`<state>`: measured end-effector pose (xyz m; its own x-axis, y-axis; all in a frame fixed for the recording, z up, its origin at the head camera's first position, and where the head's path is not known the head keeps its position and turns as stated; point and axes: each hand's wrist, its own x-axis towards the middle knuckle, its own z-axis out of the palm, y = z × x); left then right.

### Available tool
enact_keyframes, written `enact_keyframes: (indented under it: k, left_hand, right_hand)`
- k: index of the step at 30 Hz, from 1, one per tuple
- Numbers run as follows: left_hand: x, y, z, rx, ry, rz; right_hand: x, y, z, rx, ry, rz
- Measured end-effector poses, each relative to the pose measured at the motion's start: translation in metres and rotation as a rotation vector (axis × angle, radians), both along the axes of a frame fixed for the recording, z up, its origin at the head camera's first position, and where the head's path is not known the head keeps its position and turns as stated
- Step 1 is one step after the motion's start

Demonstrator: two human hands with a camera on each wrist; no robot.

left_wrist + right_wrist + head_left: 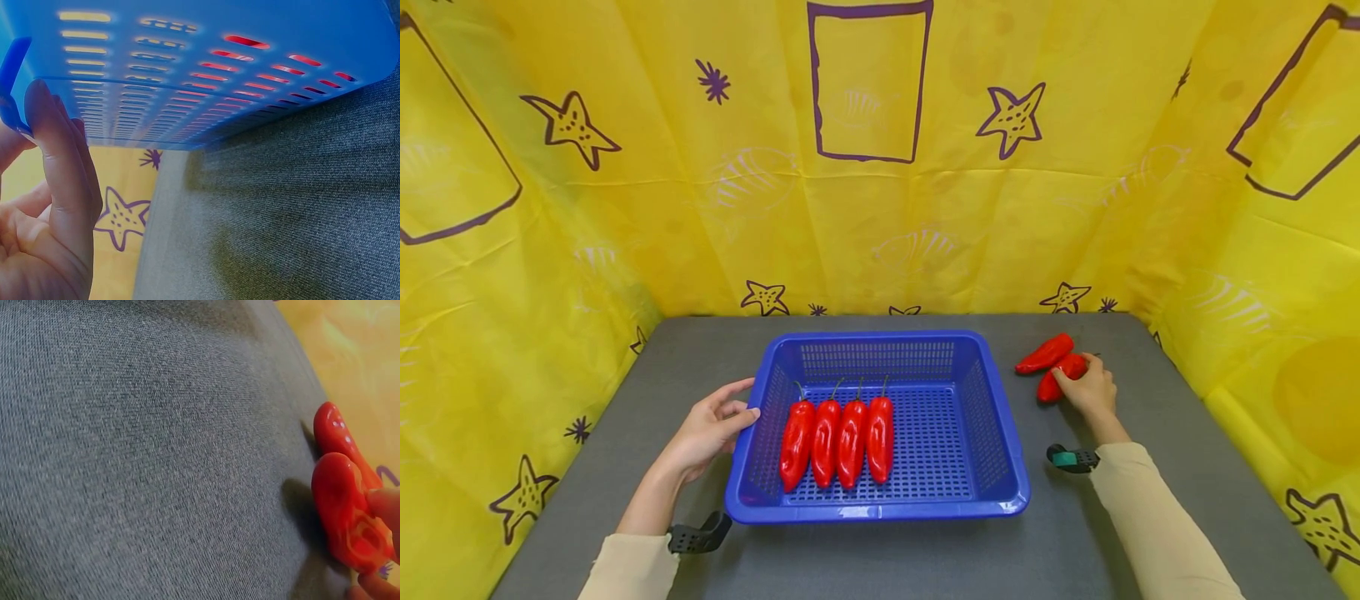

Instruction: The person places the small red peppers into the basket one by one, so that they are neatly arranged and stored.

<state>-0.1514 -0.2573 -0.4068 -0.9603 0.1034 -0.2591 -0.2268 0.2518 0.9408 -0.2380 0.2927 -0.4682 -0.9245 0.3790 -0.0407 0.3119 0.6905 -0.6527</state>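
Pepper (1049, 387) in right grip (1092, 392)

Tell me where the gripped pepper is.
In the head view, the gripped pepper is right of the basket, in the right hand, beside another pepper.

In the blue basket (880, 510), four peppers (824, 442) are gleaming red, their stems (887, 386) showing green. Two peppers (1045, 355) at right are gleaming red. The tabletop (880, 562) is showing grey. The cloth (880, 208) is glowing yellow, purple-outlined dotted stars (1013, 123) and pale striped fish (754, 179) patterning it. Sleeves (1157, 521) are showing beige; straps (696, 540) are showing black, the right partly green.
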Motion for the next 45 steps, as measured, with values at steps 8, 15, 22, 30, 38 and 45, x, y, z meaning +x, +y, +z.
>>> enact_keyframes:
  k: [8,15,22,30,38,45]
  left_hand:
    - [0.001,0.0,-0.001,0.001,0.005,-0.001]
    - [0.001,0.0,-0.001,-0.001,0.002,0.002]
    - [0.0,-0.001,-0.001,-0.006,0.004,0.005]
    - [0.0,0.0,-0.002,-0.003,0.007,0.004]
    - [0.0,0.0,-0.001,-0.009,0.002,0.005]
    - [0.0,-0.001,-0.001,-0.007,0.003,0.0]
  right_hand:
    - [0.004,0.007,0.0,-0.032,0.017,0.064]
    - [0.004,0.013,0.002,-0.033,-0.017,0.135]
    - [0.002,0.018,0.002,-0.04,-0.057,0.197]
    - [0.003,0.018,0.006,-0.04,-0.093,0.206]
    - [0.005,0.017,0.005,-0.069,-0.053,0.138]
    - [0.006,0.015,0.003,-0.05,-0.033,0.037]
